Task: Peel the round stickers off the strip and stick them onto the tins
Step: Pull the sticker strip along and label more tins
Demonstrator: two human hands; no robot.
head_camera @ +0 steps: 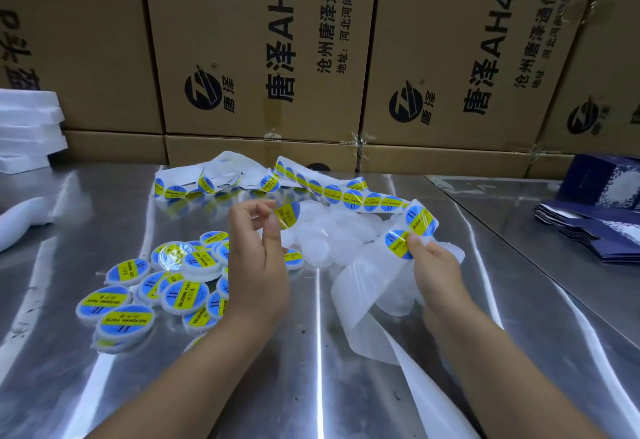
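My left hand (258,258) pinches one peeled blue-and-yellow round sticker (288,214) between thumb and fingertips, lifted above the table. My right hand (434,267) grips the white backing strip (346,196), thumb on a sticker still on it; the strip runs back and left across the table. Its bare, peeled part curls down beneath that hand. Several labelled white tins (185,294) lie in a heap at the left. Unlabelled white tins (313,248) sit between my hands, partly hidden by them.
The table (311,369) is shiny metal. Cardboard boxes (263,57) wall off the back. White foam slabs (27,126) stack at the far left. Flat dark blue cartons (595,227) lie at the right edge.
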